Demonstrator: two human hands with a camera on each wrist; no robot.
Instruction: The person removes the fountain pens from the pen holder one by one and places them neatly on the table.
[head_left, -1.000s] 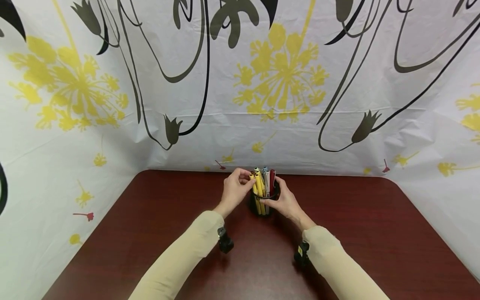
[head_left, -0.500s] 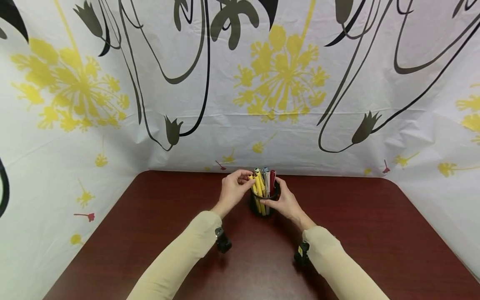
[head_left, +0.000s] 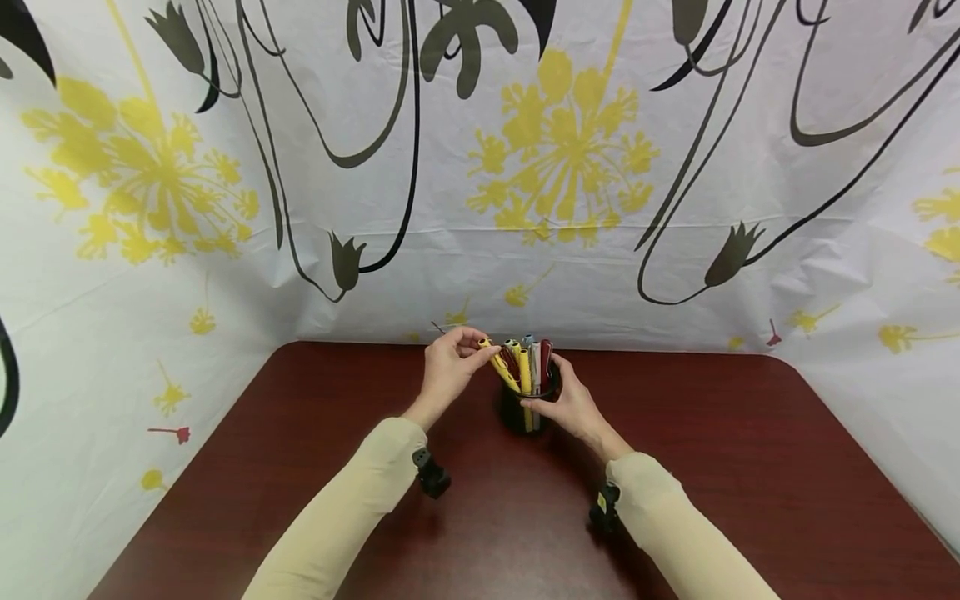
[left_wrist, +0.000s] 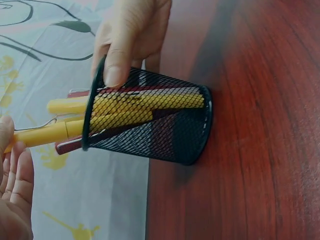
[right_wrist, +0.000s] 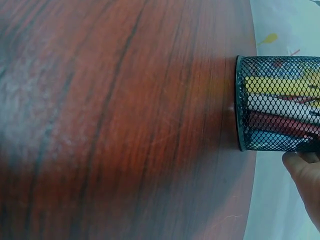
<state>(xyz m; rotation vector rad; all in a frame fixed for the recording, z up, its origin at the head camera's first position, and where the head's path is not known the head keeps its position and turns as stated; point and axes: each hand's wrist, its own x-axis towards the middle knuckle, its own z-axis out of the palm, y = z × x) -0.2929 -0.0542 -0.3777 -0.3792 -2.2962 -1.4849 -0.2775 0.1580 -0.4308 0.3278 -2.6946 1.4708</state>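
Head view, yellow pen (head_left: 502,367) in left hand (head_left: 448,362), partly inside cup (head_left: 512,413)

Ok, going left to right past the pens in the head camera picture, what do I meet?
Left hand, slanted yellow pen, straighter yellow pen, grey pen, rightmost red pen, right hand.

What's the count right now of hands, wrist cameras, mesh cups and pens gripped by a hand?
Hands: 2 (left hand, right hand)
Wrist cameras: 2
Mesh cup: 1
Gripped yellow pen: 1
Total: 6

Other pens in the cup overlap too much for a sure count, so they're left out.
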